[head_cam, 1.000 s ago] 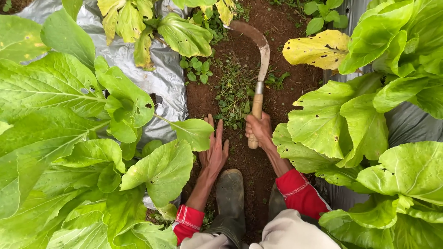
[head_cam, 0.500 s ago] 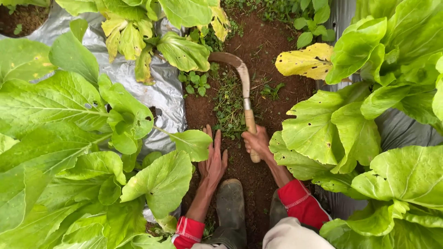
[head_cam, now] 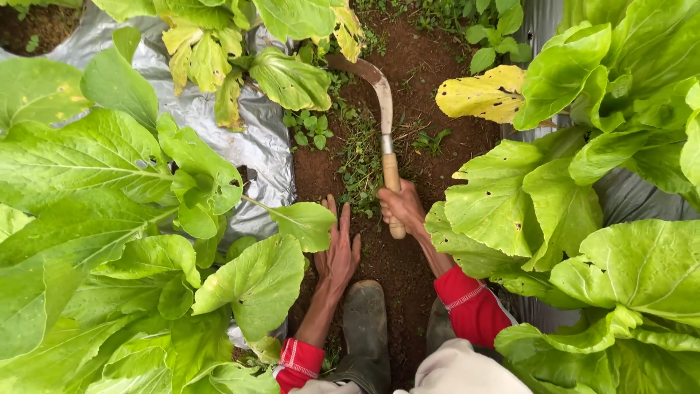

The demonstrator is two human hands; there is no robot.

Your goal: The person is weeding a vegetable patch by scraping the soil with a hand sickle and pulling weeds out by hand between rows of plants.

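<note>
My right hand [head_cam: 403,207] grips the wooden handle of a curved sickle [head_cam: 381,107]. Its rusty blade reaches away from me over the brown soil path and ends under a green leaf. My left hand [head_cam: 337,252] lies flat on the soil with the fingers spread, just left of the sickle handle and holding nothing. A patch of small weeds [head_cam: 360,160] grows on the path between the blade and my hands. Both my sleeves are red.
Large leafy green plants [head_cam: 109,219] crowd the left side, and more of them [head_cam: 583,219] crowd the right. Silver plastic mulch [head_cam: 219,124] covers the beds. A yellowed leaf [head_cam: 485,93] hangs over the path. My dark boot [head_cam: 364,321] rests on the soil between my arms.
My right hand has drawn the sickle back toward me, and the blade now lies straighter along the path. The left hand stays flat on the soil.
</note>
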